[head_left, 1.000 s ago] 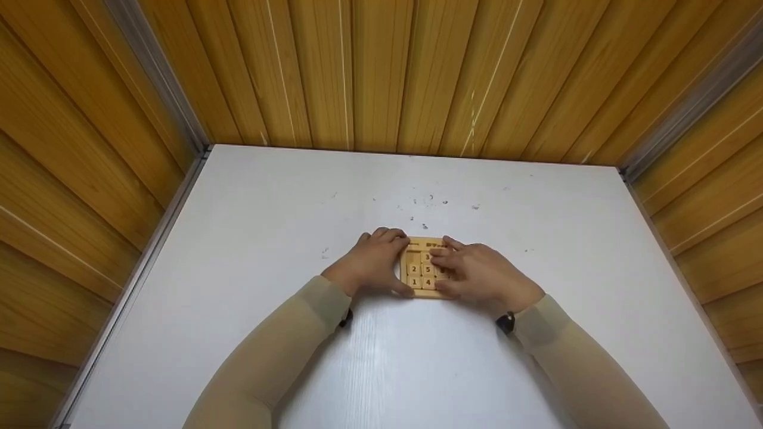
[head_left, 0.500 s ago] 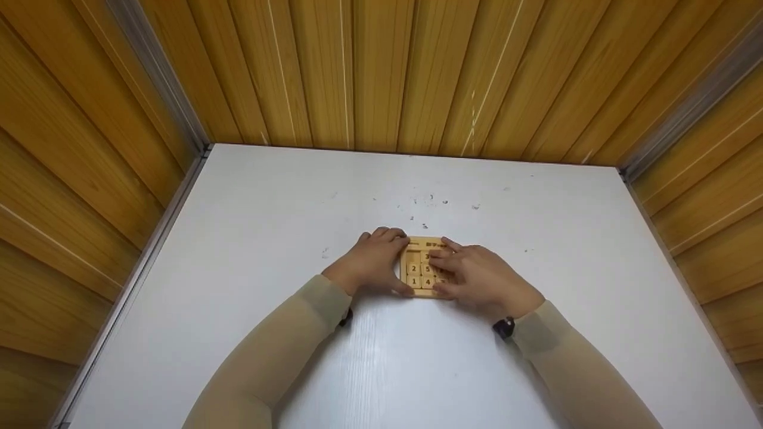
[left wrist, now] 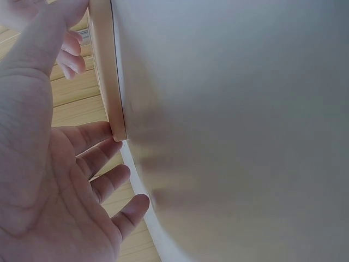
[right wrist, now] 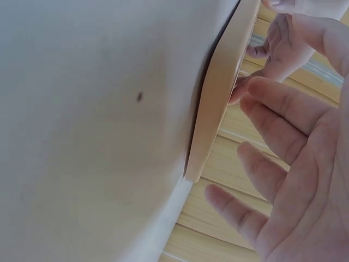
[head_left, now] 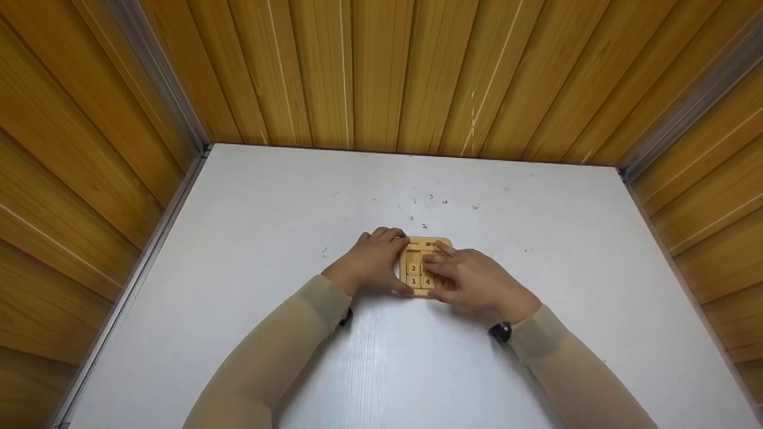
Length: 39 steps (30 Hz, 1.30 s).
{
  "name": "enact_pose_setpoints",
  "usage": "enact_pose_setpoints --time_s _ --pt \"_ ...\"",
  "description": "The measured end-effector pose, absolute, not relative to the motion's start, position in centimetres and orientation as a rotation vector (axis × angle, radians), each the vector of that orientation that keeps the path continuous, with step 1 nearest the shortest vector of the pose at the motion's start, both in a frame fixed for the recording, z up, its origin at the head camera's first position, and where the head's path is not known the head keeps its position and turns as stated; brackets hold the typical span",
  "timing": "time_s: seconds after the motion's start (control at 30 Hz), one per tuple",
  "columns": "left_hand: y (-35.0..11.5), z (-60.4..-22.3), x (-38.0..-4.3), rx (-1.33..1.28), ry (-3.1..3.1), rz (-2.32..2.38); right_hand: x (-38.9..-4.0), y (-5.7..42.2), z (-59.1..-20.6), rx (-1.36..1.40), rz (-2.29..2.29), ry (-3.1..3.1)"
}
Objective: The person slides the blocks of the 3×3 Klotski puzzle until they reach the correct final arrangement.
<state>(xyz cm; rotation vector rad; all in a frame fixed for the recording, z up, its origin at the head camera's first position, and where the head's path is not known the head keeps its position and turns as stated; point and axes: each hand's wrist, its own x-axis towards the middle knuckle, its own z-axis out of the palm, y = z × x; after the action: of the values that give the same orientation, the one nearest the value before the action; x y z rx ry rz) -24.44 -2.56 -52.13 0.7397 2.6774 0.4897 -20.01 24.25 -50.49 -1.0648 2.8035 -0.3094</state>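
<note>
A small wooden sliding number puzzle (head_left: 420, 241) lies on the white table in the head view. Tiles marked 2 and 1 show at its left and a 4 beside the 1; the slot at its upper left is vacant. My left hand (head_left: 372, 260) grips the frame's left side, thumb at the near corner and index finger at the far one. The right hand (head_left: 481, 279) reaches over the right half with fairly straight fingers on the tiles, hiding several of them. In the right wrist view the puzzle's side (right wrist: 212, 103) stands beside these spread fingers.
The white table (head_left: 286, 196) carries scattered dark scuff marks beyond the puzzle. Wood-plank walls (head_left: 381, 71) with grey metal corner posts rise at the back and both sides. A dark band (head_left: 501, 332) circles the right wrist.
My right hand has slid slightly left over the tiles, so its fingers now cover the 5 and the 3. The left hand and the frame stay where they were.
</note>
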Motion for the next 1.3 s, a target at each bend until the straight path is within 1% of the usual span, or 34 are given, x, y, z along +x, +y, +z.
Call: enact_pose_setpoints --time_s 0.57,1.3 --pt "-2.5 -52.2 -24.5 0.734 2.673 0.487 -19.6 23.2 -50.8 -1.096 -0.278 2.771" --pt "-2.6 -51.9 -24.4 0.756 2.673 0.494 -19.9 23.2 -50.6 -1.106 -0.285 2.777"
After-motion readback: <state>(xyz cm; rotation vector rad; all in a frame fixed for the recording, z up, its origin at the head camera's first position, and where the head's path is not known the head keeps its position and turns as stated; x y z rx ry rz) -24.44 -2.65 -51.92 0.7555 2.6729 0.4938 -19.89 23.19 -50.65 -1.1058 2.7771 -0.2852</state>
